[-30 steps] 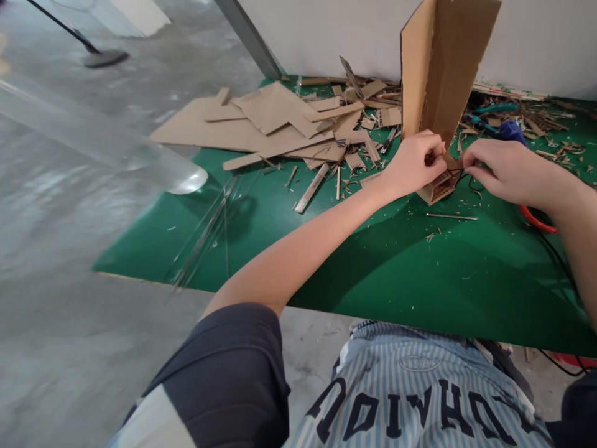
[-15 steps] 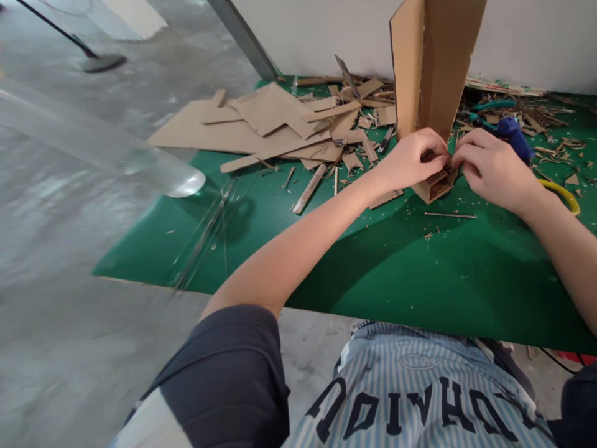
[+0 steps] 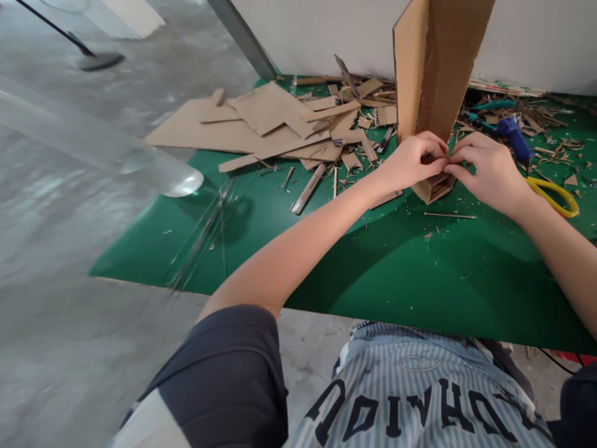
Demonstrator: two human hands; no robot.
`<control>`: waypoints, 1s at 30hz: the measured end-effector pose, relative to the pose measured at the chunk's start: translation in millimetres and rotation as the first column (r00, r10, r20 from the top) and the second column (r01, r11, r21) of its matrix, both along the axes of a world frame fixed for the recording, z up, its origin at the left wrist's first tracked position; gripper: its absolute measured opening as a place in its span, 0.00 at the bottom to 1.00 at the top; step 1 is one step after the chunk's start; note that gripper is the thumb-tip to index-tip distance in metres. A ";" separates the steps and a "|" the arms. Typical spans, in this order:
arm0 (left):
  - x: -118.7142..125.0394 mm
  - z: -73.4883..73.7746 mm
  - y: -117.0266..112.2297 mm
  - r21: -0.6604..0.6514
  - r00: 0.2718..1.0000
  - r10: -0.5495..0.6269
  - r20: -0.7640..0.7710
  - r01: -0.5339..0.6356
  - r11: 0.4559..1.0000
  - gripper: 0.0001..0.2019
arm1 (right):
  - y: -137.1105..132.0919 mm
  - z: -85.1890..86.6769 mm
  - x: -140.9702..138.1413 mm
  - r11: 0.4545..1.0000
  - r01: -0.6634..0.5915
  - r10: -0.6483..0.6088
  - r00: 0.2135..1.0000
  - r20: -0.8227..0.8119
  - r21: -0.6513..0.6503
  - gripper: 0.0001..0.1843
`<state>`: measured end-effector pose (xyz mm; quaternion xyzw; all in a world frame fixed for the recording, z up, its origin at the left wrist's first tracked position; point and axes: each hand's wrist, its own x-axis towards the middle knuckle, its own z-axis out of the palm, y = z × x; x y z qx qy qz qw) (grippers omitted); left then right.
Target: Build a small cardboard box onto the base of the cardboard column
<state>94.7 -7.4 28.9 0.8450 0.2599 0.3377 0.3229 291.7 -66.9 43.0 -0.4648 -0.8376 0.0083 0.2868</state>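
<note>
Meeting closely over a small cardboard piece (image 3: pixel 428 191), the fingers of the left hand (image 3: pixel 416 161) and the right hand (image 3: pixel 489 171) are bent and drawn together. Whether anything is gripped between the fingertips cannot be told. The cardboard piece rests on the green table (image 3: pixel 373 267), roughly midway between its near and far edges, with a cellular end toward the near edge. Directly behind the hands, a tall folded cardboard panel (image 3: pixel 448 68) stands upright. A thin metal rod (image 3: pixel 450 216) lies in front of the piece, on its near-edge side. To the right of the right hand are a yellow handle loop (image 3: pixel 566 198) and, nearer the far edge, a blue tool (image 3: pixel 514 138). Left of the panel, cardboard scraps (image 3: pixel 273 109) spread along the far edge to the far-left corner. Thin strips (image 3: pixel 203 231) lie across the table toward the near-left corner.
</note>
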 end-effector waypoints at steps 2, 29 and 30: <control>-0.1 0.0 0.0 0.000 1.000 -0.001 -0.002 0.001 1.000 0.07 | 1.9 -1.0 1.2 1.000 0.003 -0.003 1.000 0.001 0.009 0.11; 3.1 0.3 -5.9 0.017 1.000 0.004 0.003 -0.004 1.000 0.03 | 1.7 14.8 12.2 0.994 -0.072 0.083 0.988 0.131 -0.088 0.09; 3.2 0.1 -5.5 0.008 1.000 0.004 0.011 -0.004 1.000 0.04 | 2.5 15.6 13.3 0.994 -0.067 0.079 0.988 0.135 -0.090 0.09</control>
